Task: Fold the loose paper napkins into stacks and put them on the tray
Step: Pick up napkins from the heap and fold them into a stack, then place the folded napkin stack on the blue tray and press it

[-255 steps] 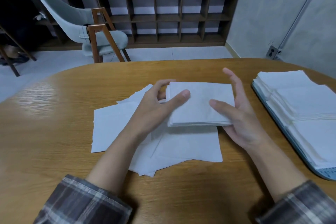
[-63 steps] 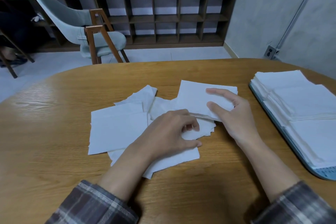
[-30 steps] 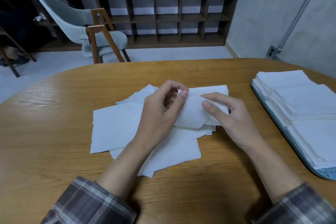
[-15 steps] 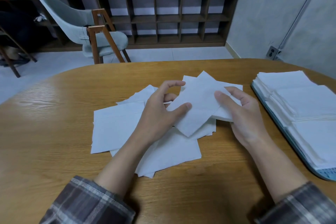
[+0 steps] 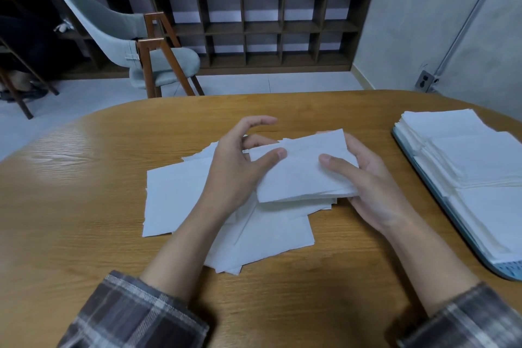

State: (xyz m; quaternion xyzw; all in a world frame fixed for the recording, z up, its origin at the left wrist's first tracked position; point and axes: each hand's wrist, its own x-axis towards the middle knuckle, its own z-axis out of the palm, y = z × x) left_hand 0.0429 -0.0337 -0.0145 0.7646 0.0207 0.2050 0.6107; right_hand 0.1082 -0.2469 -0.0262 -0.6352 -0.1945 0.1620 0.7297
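Now, nearest first: plaid sleeves (image 5: 135, 316) at the bottom edge. Just beyond them the loose pile (image 5: 175, 195) of unfolded napkins lies flat on the table (image 5: 84, 220), several sheets overlapping.

Over the pile's far right part, both hands hold the folded bundle (image 5: 302, 169) clear of it. The left hand (image 5: 234, 175) pinches the bundle's left edge, thumb on top, forefinger lifted free. The right hand (image 5: 372, 186) cradles the right end, thumb on top, fingers beneath.

Change: half a second ago the top napkin sat skewed across the bundle, one corner sticking out. Its edges now line up with the rest.

Judgement: one more sheet is folded in and squared. Many sheets remain in the pile, so the task is partway.

Right of the pile, well apart, the tray (image 5: 507, 270) already carries stacks (image 5: 474, 155). Beyond the pile, off the table, stand a chair (image 5: 127, 37) and a shelf (image 5: 268, 28).
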